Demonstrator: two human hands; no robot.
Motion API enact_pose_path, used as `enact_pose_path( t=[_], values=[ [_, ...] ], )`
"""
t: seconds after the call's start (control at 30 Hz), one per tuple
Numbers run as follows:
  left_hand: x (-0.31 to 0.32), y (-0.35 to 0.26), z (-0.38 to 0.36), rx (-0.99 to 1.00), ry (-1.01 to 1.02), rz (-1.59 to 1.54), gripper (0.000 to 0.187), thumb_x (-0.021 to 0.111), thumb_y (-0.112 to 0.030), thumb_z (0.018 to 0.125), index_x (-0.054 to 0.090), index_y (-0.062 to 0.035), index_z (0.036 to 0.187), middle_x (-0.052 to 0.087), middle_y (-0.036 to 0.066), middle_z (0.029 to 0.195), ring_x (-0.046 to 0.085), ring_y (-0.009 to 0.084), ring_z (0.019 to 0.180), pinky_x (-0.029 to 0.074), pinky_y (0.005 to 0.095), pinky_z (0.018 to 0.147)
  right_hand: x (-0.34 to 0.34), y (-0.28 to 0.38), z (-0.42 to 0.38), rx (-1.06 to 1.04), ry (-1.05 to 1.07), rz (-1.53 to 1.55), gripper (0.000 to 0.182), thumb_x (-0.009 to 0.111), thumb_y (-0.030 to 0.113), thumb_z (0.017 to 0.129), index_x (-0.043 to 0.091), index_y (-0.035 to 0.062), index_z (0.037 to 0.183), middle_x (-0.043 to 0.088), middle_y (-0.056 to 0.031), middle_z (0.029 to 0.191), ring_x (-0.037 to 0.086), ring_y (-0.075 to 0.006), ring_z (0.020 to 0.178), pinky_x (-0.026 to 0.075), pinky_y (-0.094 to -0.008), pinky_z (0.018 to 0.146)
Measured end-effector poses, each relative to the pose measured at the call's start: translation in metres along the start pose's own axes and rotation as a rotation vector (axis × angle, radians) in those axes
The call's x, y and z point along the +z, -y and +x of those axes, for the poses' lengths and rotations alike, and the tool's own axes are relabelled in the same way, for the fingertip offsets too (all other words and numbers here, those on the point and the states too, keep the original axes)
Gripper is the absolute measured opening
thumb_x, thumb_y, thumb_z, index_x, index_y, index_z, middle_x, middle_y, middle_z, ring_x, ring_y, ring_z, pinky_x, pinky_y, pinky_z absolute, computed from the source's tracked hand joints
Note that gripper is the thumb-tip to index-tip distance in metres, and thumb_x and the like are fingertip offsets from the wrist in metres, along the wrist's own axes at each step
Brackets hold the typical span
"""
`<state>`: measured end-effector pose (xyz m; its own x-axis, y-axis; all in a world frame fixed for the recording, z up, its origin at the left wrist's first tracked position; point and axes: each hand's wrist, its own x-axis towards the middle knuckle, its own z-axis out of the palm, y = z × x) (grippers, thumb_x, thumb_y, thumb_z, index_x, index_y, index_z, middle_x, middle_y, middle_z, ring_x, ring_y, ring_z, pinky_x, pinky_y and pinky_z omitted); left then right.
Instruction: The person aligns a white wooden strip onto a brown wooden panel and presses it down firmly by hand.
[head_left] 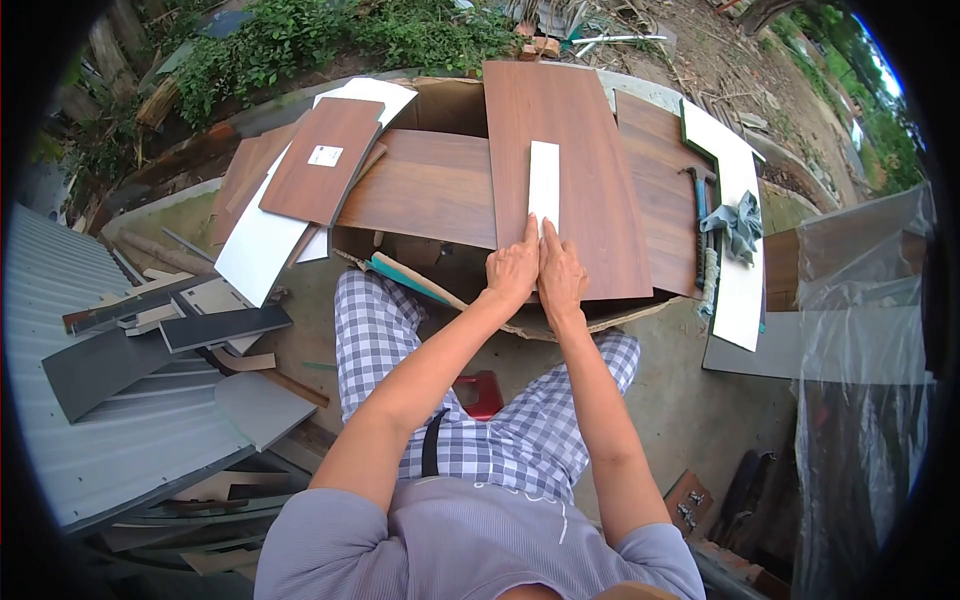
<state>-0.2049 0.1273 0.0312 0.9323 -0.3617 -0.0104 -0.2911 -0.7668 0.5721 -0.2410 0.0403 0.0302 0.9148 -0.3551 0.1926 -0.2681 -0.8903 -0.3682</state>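
Touches the near end of a narrow white rectangular strip (pixel 544 175) with the extended index fingers of the left hand (pixel 512 268) and right hand (pixel 564 272), side by side and close together, other fingers curled; cannot tell from above whether either grips anything underneath. Has the strip lying lengthwise on a large reddish-brown wood-grain panel (pixel 595 220), laid across a lower brown wood-grain board (pixel 425 190) over an open brown cardboard box (pixel 452 105). Shows, to the left, a smaller reddish-brown panel (pixel 310 190) with a white label (pixel 325 156), resting partly over a long white board (pixel 245 260). Shows, to the right, a blue-handled hammer-like tool (pixel 701 205) beside a crumpled grey-green cloth (pixel 738 225), bunched on an angled white board (pixel 737 305). Reveals, between legs in checked trousers (pixel 380 335), a red plastic object (pixel 486 395).
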Motion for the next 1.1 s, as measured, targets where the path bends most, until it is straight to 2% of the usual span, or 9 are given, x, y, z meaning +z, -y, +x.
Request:
enact_pose_path(
  t=[0.23,0.43,0.8,1.03,1.1],
  values=[
    [0.004,0.003,0.015,-0.019,-0.027,0.022,0.052,0.040,-0.028,0.095,0.030,-0.0034,0.139,0.065,0.022,0.072,0.066,0.0373,0.069,0.053,0.0464,0.062,0.005,0.001,0.015,-0.016,-0.016,0.011,0.036,0.050,0.027,0.092,0.053,0.0238,0.127,0.060,-0.0126,0.084,0.064,-0.0318,0.069,0.052,-0.0420,0.059],
    [-0.004,0.001,0.037,-0.079,-0.035,0.001,0.050,0.040,-0.027,0.095,0.031,-0.0042,0.139,0.065,0.024,0.076,0.065,0.0393,0.073,0.051,0.0500,0.066,0.014,0.002,0.041,-0.040,-0.016,0.022,0.036,0.049,0.028,0.092,0.052,0.0244,0.128,0.059,-0.0121,0.084,0.064,-0.0315,0.070,0.052,-0.0420,0.059],
    [-0.008,0.011,0.105,-0.147,-0.072,0.013,0.050,0.039,-0.028,0.095,0.031,-0.0052,0.139,0.066,0.023,0.081,0.066,0.0376,0.078,0.051,0.0482,0.071,0.035,0.010,0.110,-0.056,0.000,0.009,0.036,0.049,0.029,0.092,0.053,0.0253,0.127,0.060,-0.0136,0.089,0.065,-0.0347,0.075,0.052,-0.0445,0.063],
    [-0.014,0.018,0.153,-0.140,-0.101,0.072,0.054,0.040,-0.030,0.094,0.029,-0.0030,0.140,0.067,0.022,0.082,0.067,0.0354,0.077,0.053,0.0467,0.069,0.044,0.014,0.157,-0.108,-0.028,-0.011,0.034,0.047,0.032,0.092,0.054,0.0268,0.126,0.063,-0.0132,0.086,0.066,-0.0350,0.074,0.052,-0.0445,0.063],
    [-0.017,0.017,0.165,-0.193,-0.059,0.005,0.049,0.037,-0.028,0.095,0.030,-0.0078,0.140,0.066,0.023,0.090,0.065,0.0381,0.086,0.049,0.0504,0.075,0.046,0.015,0.170,-0.117,-0.024,-0.036,0.034,0.046,0.033,0.092,0.054,0.0280,0.125,0.065,-0.0144,0.085,0.066,-0.0349,0.073,0.052,-0.0438,0.064]
  ],
)
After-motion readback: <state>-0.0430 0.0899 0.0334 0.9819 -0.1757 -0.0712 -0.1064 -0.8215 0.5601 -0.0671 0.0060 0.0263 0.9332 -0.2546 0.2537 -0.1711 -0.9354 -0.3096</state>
